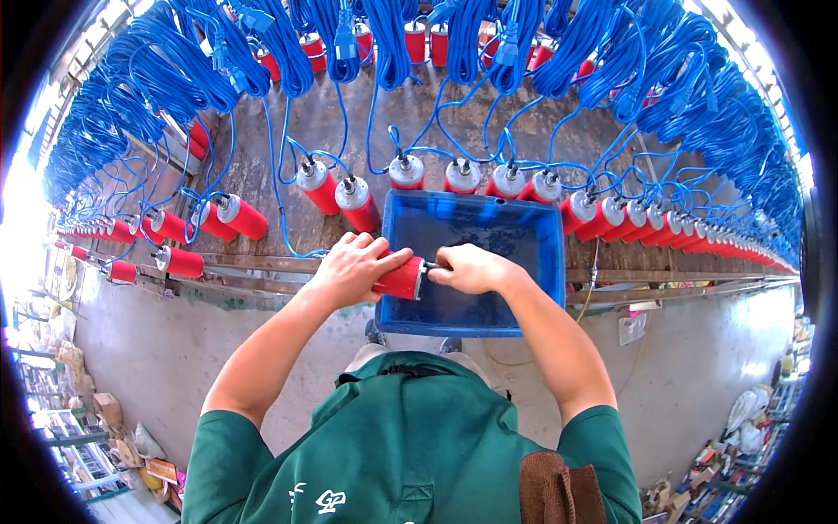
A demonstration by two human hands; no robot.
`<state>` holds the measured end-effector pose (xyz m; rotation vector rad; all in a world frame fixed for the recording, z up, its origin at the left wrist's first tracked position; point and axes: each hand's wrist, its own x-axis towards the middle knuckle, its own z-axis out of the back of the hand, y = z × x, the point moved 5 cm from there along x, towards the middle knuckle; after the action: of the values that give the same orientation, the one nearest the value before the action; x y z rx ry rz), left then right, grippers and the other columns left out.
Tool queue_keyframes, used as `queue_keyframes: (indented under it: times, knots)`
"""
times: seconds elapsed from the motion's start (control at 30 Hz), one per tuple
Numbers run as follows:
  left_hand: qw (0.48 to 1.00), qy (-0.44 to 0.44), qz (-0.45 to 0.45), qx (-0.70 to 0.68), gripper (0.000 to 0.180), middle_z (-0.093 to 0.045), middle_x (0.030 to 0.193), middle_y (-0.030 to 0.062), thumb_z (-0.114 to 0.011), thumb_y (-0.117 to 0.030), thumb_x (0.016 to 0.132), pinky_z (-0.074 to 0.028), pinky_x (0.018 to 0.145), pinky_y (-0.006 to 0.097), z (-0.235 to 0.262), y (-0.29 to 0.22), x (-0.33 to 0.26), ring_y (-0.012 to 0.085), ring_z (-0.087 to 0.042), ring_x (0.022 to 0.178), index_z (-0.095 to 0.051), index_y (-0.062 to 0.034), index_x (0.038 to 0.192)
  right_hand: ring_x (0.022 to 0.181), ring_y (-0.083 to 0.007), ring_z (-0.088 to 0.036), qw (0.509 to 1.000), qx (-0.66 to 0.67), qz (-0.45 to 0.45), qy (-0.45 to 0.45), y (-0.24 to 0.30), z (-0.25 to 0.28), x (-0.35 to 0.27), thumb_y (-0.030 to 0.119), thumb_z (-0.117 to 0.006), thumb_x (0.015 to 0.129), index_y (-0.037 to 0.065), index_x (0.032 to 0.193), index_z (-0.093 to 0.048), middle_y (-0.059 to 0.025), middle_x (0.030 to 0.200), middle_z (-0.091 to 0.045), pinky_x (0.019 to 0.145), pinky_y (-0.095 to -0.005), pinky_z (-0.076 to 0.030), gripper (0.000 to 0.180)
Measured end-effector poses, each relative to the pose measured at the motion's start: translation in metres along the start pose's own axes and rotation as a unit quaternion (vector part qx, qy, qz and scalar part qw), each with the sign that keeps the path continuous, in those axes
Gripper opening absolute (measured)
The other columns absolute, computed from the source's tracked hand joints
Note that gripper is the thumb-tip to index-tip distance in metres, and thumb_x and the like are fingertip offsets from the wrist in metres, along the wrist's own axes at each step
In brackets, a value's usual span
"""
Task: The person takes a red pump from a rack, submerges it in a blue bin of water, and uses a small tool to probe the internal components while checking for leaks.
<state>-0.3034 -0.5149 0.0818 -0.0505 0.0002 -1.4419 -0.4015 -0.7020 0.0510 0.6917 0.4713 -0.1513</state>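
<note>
My left hand [353, 269] is wrapped over a red cylinder [400, 279] with a silvery end cap, which lies on its side over the left part of a blue plastic bin [472, 330]. The cap faces right. At that end my right hand [470, 268] is closed on a small dark fitting [429, 265]; its fingertips hide most of the part. Dark water seems to fill the bin's bottom. Just beyond the bin, several similar red cylinders [407, 172] stand with grey caps and blue cords coming out of them.
A worn wooden bench [349, 113] runs across in front of me. Rows of red cylinders [602, 218] extend along it to both sides. Coiled blue cords with plugs [384, 44] line the back. Boxes and bags [109, 408] lie at the lower left, with more clutter at the lower right.
</note>
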Motion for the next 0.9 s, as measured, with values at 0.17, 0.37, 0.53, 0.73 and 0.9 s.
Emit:
queue_keyframes:
  times: [0.17,0.37,0.53,0.73,0.9]
  knots:
    - [1.0,0.011,0.003,-0.001,0.086,-0.064,0.118,0.005,-0.09,-0.035,0.065,-0.047,0.097,0.043,0.001,0.0,-0.001,0.0267,-0.063,0.108,-0.06,-0.0258,0.145,0.105,-0.0405,-0.07,0.999,-0.03,0.014,0.006,0.003,0.003,-0.001,0.037,-0.068,0.099,0.002,0.107,-0.069,-0.022,0.105,-0.074,0.09,-0.0495,-0.055,0.036]
    - [1.0,0.01,0.009,-0.004,0.086,-0.064,0.118,0.0046,-0.09,-0.035,0.065,-0.047,0.096,0.042,-0.001,0.001,0.001,0.0263,-0.063,0.109,-0.06,-0.0262,0.145,0.106,-0.0397,-0.069,0.998,-0.052,-0.015,-0.041,-0.003,-0.003,0.001,0.04,-0.069,0.099,0.003,0.113,-0.066,-0.0208,0.105,-0.074,0.09,-0.0489,-0.054,0.04]
    - [1.0,0.015,0.008,-0.005,0.088,-0.063,0.118,0.0041,-0.091,-0.035,0.064,-0.047,0.096,0.042,0.001,0.0,0.001,0.026,-0.063,0.109,-0.059,-0.0262,0.146,0.109,-0.0427,-0.068,0.999,0.024,0.008,0.046,-0.012,-0.006,0.007,0.041,-0.058,0.105,0.004,0.123,-0.065,-0.0232,0.109,-0.074,0.092,-0.0497,-0.054,0.042]
    - [1.0,0.017,0.007,-0.006,0.091,-0.063,0.117,0.0038,-0.092,-0.035,0.062,-0.047,0.096,0.042,0.002,0.0,0.001,0.0255,-0.063,0.109,-0.058,-0.0262,0.147,0.101,-0.0424,-0.071,0.985,-0.116,0.03,-0.121,-0.011,-0.004,-0.01,0.026,-0.07,0.097,0.004,0.115,-0.055,-0.0216,0.106,-0.074,0.085,-0.0525,-0.056,0.032]
    - [1.0,0.026,0.007,-0.006,0.094,-0.063,0.118,0.0033,-0.093,-0.034,0.06,-0.047,0.097,0.043,0.003,0.0,0.002,0.0251,-0.062,0.11,-0.057,-0.0267,0.147,0.072,-0.0252,-0.069,0.95,0.275,-0.019,-0.146,-0.034,-0.017,-0.005,0.039,-0.078,0.094,0.002,0.12,-0.057,-0.0157,0.096,-0.072,0.062,-0.0368,-0.054,0.049]
